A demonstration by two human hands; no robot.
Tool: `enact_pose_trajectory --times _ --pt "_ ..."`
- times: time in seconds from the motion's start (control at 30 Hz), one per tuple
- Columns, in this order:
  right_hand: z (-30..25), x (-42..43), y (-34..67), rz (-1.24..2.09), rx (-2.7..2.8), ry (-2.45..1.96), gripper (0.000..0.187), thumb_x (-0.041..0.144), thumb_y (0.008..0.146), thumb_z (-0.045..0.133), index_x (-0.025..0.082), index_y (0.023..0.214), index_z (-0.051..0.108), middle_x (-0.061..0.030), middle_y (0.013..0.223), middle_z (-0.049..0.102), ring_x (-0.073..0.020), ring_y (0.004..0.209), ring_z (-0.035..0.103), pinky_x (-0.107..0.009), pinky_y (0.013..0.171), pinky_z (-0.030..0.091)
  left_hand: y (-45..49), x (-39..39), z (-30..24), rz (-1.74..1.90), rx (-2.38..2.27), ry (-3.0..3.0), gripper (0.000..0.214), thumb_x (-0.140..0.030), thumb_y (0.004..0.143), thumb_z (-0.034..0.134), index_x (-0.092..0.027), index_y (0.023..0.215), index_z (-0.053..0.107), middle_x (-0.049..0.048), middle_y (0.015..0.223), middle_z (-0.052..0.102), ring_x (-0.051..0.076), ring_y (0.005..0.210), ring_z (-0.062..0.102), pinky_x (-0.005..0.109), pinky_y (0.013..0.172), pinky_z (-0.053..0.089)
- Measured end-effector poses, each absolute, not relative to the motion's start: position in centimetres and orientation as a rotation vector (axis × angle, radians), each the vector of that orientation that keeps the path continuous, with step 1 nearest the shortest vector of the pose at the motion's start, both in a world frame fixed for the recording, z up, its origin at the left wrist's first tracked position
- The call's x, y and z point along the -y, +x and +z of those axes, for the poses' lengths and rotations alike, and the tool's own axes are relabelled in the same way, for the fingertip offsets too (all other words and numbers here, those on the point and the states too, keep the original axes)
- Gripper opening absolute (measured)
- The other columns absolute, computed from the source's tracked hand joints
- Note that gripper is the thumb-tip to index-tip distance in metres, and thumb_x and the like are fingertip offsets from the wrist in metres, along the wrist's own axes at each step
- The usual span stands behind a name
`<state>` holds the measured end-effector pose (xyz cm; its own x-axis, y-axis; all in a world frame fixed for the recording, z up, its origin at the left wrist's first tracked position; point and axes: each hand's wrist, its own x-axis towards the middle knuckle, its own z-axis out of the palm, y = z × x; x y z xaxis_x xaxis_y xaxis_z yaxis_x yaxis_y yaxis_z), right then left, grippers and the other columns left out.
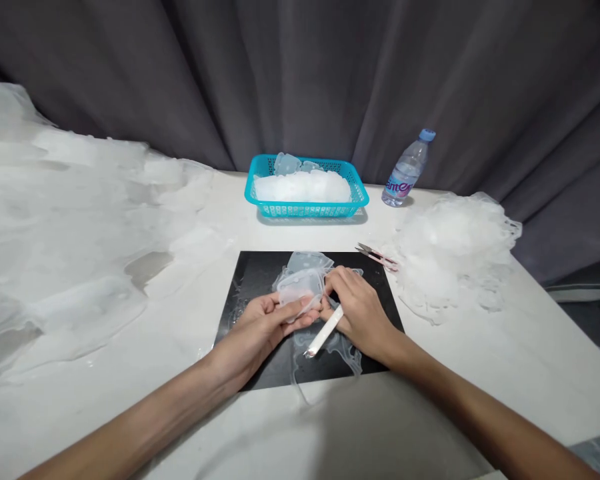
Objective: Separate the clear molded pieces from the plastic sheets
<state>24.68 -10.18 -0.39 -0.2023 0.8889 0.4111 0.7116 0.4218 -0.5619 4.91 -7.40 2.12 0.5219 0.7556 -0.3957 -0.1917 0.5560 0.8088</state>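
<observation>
One table (230,427) is bearing a translucent pile (80,213) at left, black mat (255,273) midway, scraps (450,247) at right, basket (307,212) and bottle (405,175) beyond. Left grip (270,320) and right grip (359,303) are sitting over the mat, nearly closed. Clear piece (300,280): left is pinching it, thumb on top. Snips (380,258) are lying by scraps; right is clasping a white stick (325,331).

place: a small workshop-like handwork station; whether inside a home cannot be told
surface: white table (260,233) with a black mat (253,280)
left side: heaped translucent moulded sheets (80,200)
right side: stringy translucent scraps (455,247)
hand tools: red-handled thread snips (377,257), slim white-handled tool (325,331)
container: turquoise plastic basket (307,212) of translucent pieces (305,186)
backdrop: grey curtain (300,80), water bottle (406,170) before it
</observation>
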Motion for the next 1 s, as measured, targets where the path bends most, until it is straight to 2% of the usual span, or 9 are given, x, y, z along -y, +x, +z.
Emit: enact_pose_trajectory --times 0.1,0.2,0.4,0.53,0.63,0.83,1.0 --pt "0.4 10.3 25.2 0.615 1.864 -1.271 0.009 0.018 0.095 0.058 0.022 0.088 0.054 -0.0015 0.088 0.056 -0.0188 0.083 0.053 -0.032 0.078 0.042 4.7 6.8 2.3 0.633 -0.825 0.88 0.027 -0.033 0.085 0.087 -0.012 0.1 0.081 0.011 0.104 0.082 0.017 0.093 0.076 0.024 0.091 0.061" --pt "1.6 10.7 26.1 0.838 1.759 -1.246 0.007 0.025 0.099 0.061 0.022 0.093 0.06 0.0001 0.088 0.057 -0.0166 0.081 0.049 -0.031 0.08 0.04 4.5 6.3 2.1 0.629 -0.819 0.984 0.028 -0.035 0.088 0.084 -0.014 0.106 0.079 0.0096 0.112 0.081 0.02 0.103 0.075 0.03 0.099 0.06" --pt "2.8 11.2 26.6 0.96 1.718 -1.217 0.006 0.026 0.1 0.063 0.022 0.095 0.063 -0.0017 0.096 0.063 -0.0173 0.087 0.049 -0.033 0.086 0.041 4.2 6.0 1.8 0.624 -0.76 0.984 0.024 -0.032 0.089 0.083 -0.016 0.105 0.078 0.0072 0.109 0.081 0.018 0.1 0.075 0.029 0.097 0.06" --pt "2.8 11.3 26.5 0.932 1.735 -1.234 0.003 0.024 0.098 0.064 0.023 0.096 0.064 -0.0013 0.095 0.064 -0.0172 0.085 0.05 -0.033 0.084 0.041 4.3 6.0 1.8 0.614 -0.747 0.989 0.023 -0.032 0.09 0.082 -0.014 0.105 0.077 0.0093 0.11 0.081 0.019 0.099 0.075 0.033 0.099 0.06" --pt "2.5 11.1 26.4 0.885 1.745 -1.267 0.005 0.025 0.099 0.063 0.023 0.095 0.064 -0.001 0.093 0.064 -0.0175 0.085 0.052 -0.033 0.083 0.042 4.4 6.1 1.9 0.615 -0.737 1.003 0.028 -0.033 0.093 0.079 -0.015 0.113 0.076 0.011 0.121 0.078 0.023 0.107 0.074 0.038 0.104 0.059" --pt "0.6 9.8 26.6 0.528 1.706 -1.493 0.01 0.024 0.101 0.06 0.022 0.092 0.06 -0.0032 0.093 0.067 -0.0213 0.089 0.059 -0.035 0.082 0.043 4.4 5.9 2.3 0.617 -0.798 1.116 0.048 -0.038 0.091 0.079 -0.019 0.133 0.064 0.0118 0.135 0.071 0.028 0.128 0.066 0.043 0.116 0.05" --pt "-0.9 7.9 27.3 0.331 1.763 -1.552 0.011 0.027 0.102 0.059 0.022 0.092 0.061 -0.0048 0.092 0.069 -0.0244 0.092 0.061 -0.037 0.083 0.044 3.7 5.0 1.0 0.704 -0.836 1.513 0.046 -0.04 0.088 0.079 -0.022 0.125 0.057 0.0096 0.124 0.071 0.028 0.121 0.067 0.047 0.106 0.056"
